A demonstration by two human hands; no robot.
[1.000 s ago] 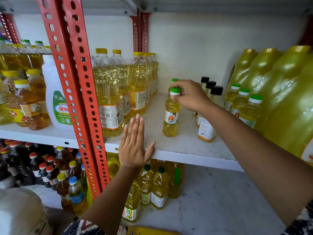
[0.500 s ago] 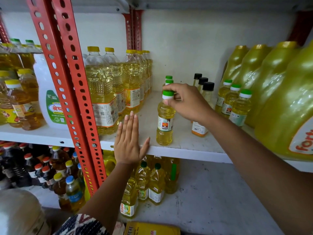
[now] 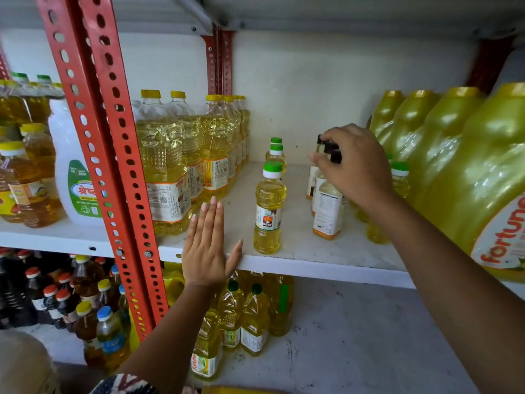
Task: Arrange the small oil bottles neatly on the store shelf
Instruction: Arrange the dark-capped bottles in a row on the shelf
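A shop: slotted red steel racking (image 3: pixel 93 115) and white shelves (image 3: pixel 312 261) crowded with oil bottles (image 3: pixel 164 166).

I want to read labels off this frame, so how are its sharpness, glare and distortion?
Head view: the small green-capped oil bottle at the shelf front is sharp, its label legible; the right hand over the black-capped bottles is slightly soft; daylight glares on the large yellow-green jugs; wide-angle bending slants the red perforated upright and stretches the edges.
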